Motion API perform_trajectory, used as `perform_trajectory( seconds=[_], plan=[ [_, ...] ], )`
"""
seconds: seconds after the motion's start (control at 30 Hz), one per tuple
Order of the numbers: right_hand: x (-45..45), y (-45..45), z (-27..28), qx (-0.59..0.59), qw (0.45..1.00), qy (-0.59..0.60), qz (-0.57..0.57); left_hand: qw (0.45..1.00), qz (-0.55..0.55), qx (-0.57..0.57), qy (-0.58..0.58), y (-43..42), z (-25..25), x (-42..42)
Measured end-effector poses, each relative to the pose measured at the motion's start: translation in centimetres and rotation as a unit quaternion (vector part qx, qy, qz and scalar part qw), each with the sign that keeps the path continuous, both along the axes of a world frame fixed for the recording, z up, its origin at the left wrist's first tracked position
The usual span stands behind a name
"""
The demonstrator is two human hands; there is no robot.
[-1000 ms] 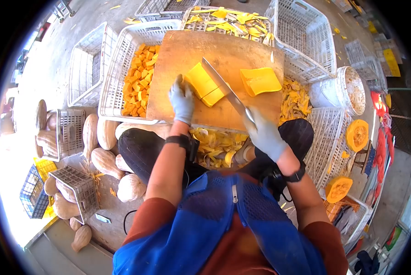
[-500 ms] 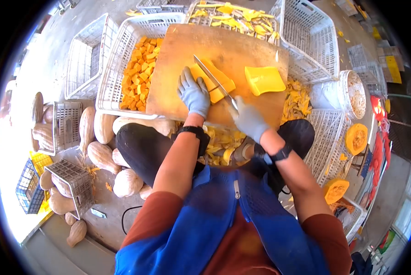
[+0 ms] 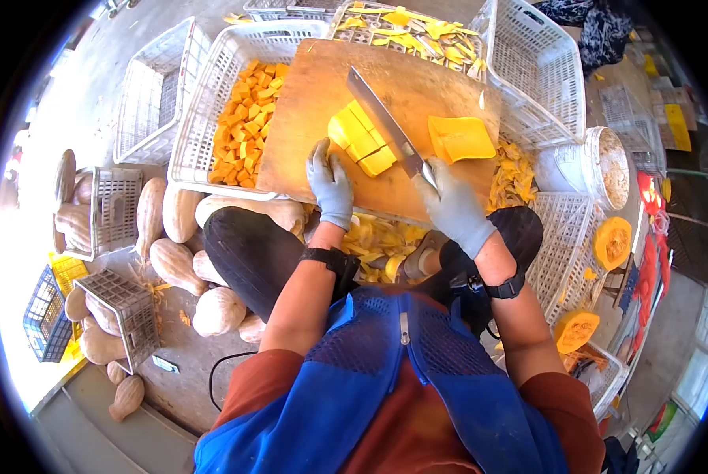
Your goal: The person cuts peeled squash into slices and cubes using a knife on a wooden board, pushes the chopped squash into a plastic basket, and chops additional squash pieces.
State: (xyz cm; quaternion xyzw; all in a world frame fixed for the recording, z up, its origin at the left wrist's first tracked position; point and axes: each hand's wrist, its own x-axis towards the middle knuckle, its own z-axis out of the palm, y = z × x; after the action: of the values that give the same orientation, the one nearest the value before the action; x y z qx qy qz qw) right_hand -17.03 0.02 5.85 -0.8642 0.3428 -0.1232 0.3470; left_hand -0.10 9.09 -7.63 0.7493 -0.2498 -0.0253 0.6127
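A wooden cutting board (image 3: 306,110) lies in front of me above my knees. My right hand (image 3: 458,207), in a grey glove, is wrapped round the handle of a kitchen knife (image 3: 381,117). Its wide blade points up and left, beside a peeled pumpkin piece (image 3: 358,130) that is cut crosswise into blocks. My gloved left hand (image 3: 332,189) is at the board's near edge, just below those blocks. Its fingers are loosely bent and apart, with nothing visible in them. Right of the blade rests another peeled pumpkin piece (image 3: 463,139).
Left of the board, a white crate (image 3: 189,134) holds orange pumpkin cubes (image 3: 247,118). Peelings (image 3: 425,35) lie on a crate behind. Whole pumpkins (image 3: 176,265) cover the floor at left. A white bucket (image 3: 583,166) and halved pumpkins (image 3: 613,242) stand at right. Someone's patterned clothing (image 3: 602,35) shows top right.
The knife has moved right, off the pumpkin piece, which now shows more cuts. My left hand has let go of the piece and drawn back. Patterned clothing has appeared top right.
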Motion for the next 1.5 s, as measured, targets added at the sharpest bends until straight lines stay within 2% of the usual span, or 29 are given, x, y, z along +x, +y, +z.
perform_trajectory(
  seconds=[0.1,0.2,0.3,0.33,0.47,0.57,0.6,0.7,0.77,0.8,0.83,0.9,0.93,0.97,1.07,1.13,1.23,1.27,1.3,1.33,1.4,1.43,1.5],
  plan=[
    [-0.2,0.3,-0.7,-0.031,0.999,0.015,-0.034,0.975,-0.041,0.113,-0.189,-0.4,1.6,-0.2],
    [-0.6,0.1,-2.0,-0.054,0.995,0.045,-0.077,0.893,-0.205,0.258,-0.307,-1.2,4.5,-0.8],
    [-1.6,-0.7,-3.2,-0.065,0.992,0.061,-0.086,0.888,-0.236,0.268,-0.29,-0.9,2.9,0.7],
    [-2.0,-0.8,-3.4,-0.059,0.992,0.064,-0.087,0.897,-0.257,0.233,-0.274,-0.7,2.4,1.3],
    [-2.2,-0.3,-2.8,-0.008,0.99,0.103,-0.094,0.937,-0.225,0.164,-0.211,0.6,1.3,2.6],
    [-1.3,0.8,-1.9,-0.012,0.996,0.041,-0.075,0.968,-0.226,0.068,-0.082,1.7,0.7,2.7],
    [-0.6,1.2,-1.4,0.001,0.998,0.009,-0.061,0.984,-0.167,0.046,-0.041,1.9,1.6,1.9],
    [2.4,2.7,0.4,0.036,0.995,-0.08,-0.039,0.998,-0.052,-0.028,0.032,2.5,-1.2,2.5],
    [4.4,3.9,1.5,0.061,0.99,-0.122,-0.046,0.998,-0.028,-0.035,0.037,2.8,-1.0,2.5],
    [5.3,4.4,2.3,0.059,0.99,-0.12,-0.048,0.998,-0.022,-0.034,0.042,3.0,-1.6,2.8],
    [6.0,4.7,1.5,0.067,0.996,-0.047,-0.042,0.998,-0.015,-0.033,0.048,3.1,-1.7,3.0],
    [6.8,5.0,-2.8,0.08,0.991,0.099,-0.028,0.999,-0.026,-0.023,0.011,2.6,-1.8,3.1],
    [6.5,5.0,-5.9,0.04,0.992,0.121,0.0,0.999,-0.034,-0.019,-0.009,2.1,-1.5,2.9],
    [7.0,4.4,-5.5,0.053,0.992,0.116,0.012,0.996,-0.058,0.017,-0.071,1.7,-0.6,2.9],
    [7.4,4.1,-3.6,0.09,0.986,0.134,0.039,0.981,-0.082,0.093,-0.149,-0.1,-0.2,2.7],
    [8.1,3.3,-2.7,0.073,0.984,0.158,0.037,0.97,-0.056,0.15,-0.185,-0.8,-0.5,2.3],
    [7.1,4.4,-7.2,0.052,0.991,0.12,-0.004,0.957,-0.048,0.199,-0.207,-1.0,-0.7,1.9],
    [5.9,4.4,-9.7,0.042,0.998,0.035,-0.011,0.953,-0.048,0.213,-0.208,-1.0,-0.3,1.9],
    [5.1,4.4,-9.3,0.054,0.998,0.012,-0.025,0.95,-0.049,0.231,-0.206,-0.9,-0.2,1.8],
    [4.3,4.8,-8.6,0.07,0.997,-0.009,-0.04,0.964,-0.056,0.191,-0.176,-0.9,-0.3,1.9],
    [2.7,5.2,-6.3,0.061,0.993,-0.076,-0.071,0.947,-0.04,0.222,-0.23,-0.3,0.1,1.2],
    [1.8,5.1,-5.1,0.06,0.993,-0.06,-0.084,0.937,-0.031,0.236,-0.256,0.0,0.6,0.6],
    [0.3,4.1,-3.3,0.05,0.992,-0.031,-0.11,0.919,-0.108,0.23,-0.302,-0.1,1.3,-1.1]
  ],
)
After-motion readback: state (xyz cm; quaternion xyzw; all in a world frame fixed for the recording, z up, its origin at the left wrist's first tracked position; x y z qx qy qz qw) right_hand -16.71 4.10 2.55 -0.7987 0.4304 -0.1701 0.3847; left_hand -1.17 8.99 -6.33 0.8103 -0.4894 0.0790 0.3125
